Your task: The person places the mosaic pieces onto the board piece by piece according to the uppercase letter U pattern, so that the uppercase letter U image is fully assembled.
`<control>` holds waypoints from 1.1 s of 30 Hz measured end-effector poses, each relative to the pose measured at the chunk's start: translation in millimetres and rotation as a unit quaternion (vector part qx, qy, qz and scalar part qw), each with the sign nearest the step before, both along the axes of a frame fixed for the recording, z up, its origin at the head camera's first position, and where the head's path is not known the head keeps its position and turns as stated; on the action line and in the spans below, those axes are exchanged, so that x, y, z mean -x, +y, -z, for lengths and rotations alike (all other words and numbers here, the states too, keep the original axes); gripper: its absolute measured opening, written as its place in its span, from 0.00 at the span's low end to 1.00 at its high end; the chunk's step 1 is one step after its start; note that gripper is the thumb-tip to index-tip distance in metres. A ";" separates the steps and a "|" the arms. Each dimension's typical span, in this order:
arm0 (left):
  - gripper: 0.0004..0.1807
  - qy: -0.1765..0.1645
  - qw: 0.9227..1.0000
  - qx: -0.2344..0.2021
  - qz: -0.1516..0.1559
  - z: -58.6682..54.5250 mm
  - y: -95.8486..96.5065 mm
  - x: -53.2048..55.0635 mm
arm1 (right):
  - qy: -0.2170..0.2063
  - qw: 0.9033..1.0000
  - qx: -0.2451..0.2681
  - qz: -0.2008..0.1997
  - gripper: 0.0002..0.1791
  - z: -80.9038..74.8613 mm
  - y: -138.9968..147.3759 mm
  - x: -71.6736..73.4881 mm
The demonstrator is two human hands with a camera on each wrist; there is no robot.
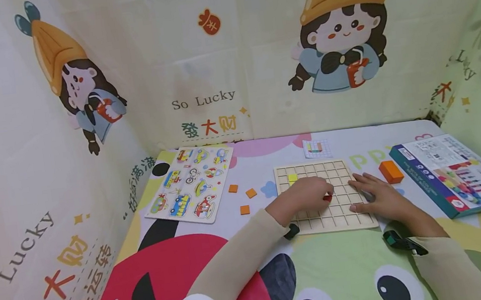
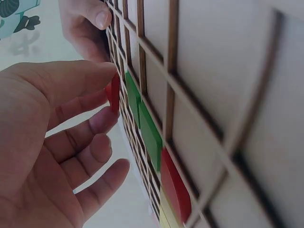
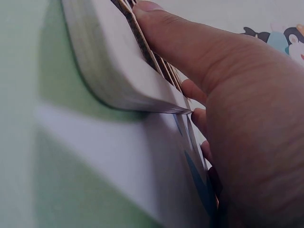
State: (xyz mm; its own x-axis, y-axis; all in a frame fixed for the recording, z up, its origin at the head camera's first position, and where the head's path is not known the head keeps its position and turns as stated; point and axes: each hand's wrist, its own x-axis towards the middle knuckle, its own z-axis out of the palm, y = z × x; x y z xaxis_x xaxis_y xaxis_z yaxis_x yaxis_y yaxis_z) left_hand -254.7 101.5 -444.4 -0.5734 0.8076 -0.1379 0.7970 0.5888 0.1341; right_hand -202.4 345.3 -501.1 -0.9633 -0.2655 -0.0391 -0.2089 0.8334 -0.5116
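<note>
A wooden grid board (image 1: 342,210) lies flat before me. My left hand (image 1: 306,194) is over its middle, pinching a small red square tile (image 2: 114,92) between thumb and finger, close to the grid; the other fingers are loosely bent. In the left wrist view, two green tiles (image 2: 151,135), another red tile (image 2: 175,185) and a yellow tile (image 2: 167,206) sit in a line of cells; from the head only the yellow one shows, the rest being hidden by the hand. My right hand (image 1: 379,195) rests at the board's right edge, its thumb (image 3: 166,33) touching the rim.
Three orange tiles (image 1: 251,193) lie left of the board, beside a vehicle picture board (image 1: 191,186). A small pattern card (image 1: 317,149) is behind the grid. On the right are an orange block (image 1: 391,172) and a game box (image 1: 459,173). Printed cloth walls (image 1: 253,68) surround the table.
</note>
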 end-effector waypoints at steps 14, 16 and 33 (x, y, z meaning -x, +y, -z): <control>0.17 -0.020 0.999 0.013 -0.022 6.4 17.0 1.4 | 0.007 1.000 0.005 -0.007 0.51 -1.8 -1.6 0.7; 0.15 -0.020 1.000 0.012 -0.021 7.5 16.7 1.8 | 0.005 1.000 0.004 -0.006 0.51 -1.4 -2.0 1.0; 0.13 -0.018 1.000 0.011 -0.016 10.4 13.0 3.7 | 0.005 1.000 0.000 -0.007 0.50 -1.5 -0.6 0.9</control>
State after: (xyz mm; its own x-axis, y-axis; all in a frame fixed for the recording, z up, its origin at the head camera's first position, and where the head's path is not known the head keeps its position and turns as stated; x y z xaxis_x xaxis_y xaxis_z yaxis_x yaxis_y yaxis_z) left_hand -258.4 114.5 -454.8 -0.5928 0.7858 -0.1767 0.7732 0.6166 0.1481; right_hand -203.3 344.6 -499.6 -0.9598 -0.2791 -0.0302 -0.2255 0.8306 -0.5091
